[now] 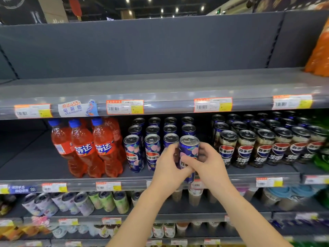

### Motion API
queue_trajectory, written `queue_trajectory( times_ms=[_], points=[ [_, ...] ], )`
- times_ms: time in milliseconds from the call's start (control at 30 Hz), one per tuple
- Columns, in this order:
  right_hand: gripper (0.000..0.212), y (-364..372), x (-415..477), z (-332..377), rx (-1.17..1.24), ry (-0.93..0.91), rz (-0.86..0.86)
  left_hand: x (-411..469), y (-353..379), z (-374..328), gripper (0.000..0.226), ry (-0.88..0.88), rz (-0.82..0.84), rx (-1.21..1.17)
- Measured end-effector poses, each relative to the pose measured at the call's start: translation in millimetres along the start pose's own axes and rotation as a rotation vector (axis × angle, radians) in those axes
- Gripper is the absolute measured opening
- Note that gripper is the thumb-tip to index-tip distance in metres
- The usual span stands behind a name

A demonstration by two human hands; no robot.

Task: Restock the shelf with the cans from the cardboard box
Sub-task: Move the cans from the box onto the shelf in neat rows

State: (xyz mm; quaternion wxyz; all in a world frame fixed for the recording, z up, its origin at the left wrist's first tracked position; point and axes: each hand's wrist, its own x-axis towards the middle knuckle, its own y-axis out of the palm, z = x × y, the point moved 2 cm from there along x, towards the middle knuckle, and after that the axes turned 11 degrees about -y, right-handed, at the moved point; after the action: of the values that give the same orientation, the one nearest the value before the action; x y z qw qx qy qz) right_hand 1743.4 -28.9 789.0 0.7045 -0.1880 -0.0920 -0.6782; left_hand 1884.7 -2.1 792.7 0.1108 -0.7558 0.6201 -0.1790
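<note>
My right hand (211, 163) is curled round the right side of a blue can (189, 148), thumb lying across its front label, and my left hand (165, 168) cups the other side with its fingers wrapped behind, so both have hold of the one can. The can is upright at the front lip of the middle shelf (35, 168). Its base looks level with the price rail, but my hands hide whether it is already standing on the shelf. At 9 o'clock, just beside it, stand the matching blue cans (133, 154) in three front files, with more rows behind at 12 o'clock. At 3 o'clock, across a small gap, are the black cans (246, 148), and far out at 9 o'clock the orange bottles (103, 150). I judge this as the placing step: this can fills the front spot of the fourth blue file. The next move calls for seating it flat, sliding it back until its face lines up with its neighbours, label forward, then letting go without knocking the can to its left. After that I must go back to the box, which is out of view.
</note>
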Motion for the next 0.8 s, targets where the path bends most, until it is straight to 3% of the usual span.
queue_trajectory(
  times_ms=[133, 400, 800],
  points=[
    [0.054, -6, 13, -8, -0.01, -0.013, -0.063, 4, -12, 6, 0.066, -0.01, -0.059, 0.064],
    [0.062, -8, 41, -34, -0.112, -0.021, -0.106, 1, -46, 26, 0.024, -0.127, -0.307, -0.035],
    [0.059, 6, 37, -62, -0.093, 0.002, -0.13, 2, -65, 55, 0.031, -0.255, -0.5, 0.048]
  ],
)
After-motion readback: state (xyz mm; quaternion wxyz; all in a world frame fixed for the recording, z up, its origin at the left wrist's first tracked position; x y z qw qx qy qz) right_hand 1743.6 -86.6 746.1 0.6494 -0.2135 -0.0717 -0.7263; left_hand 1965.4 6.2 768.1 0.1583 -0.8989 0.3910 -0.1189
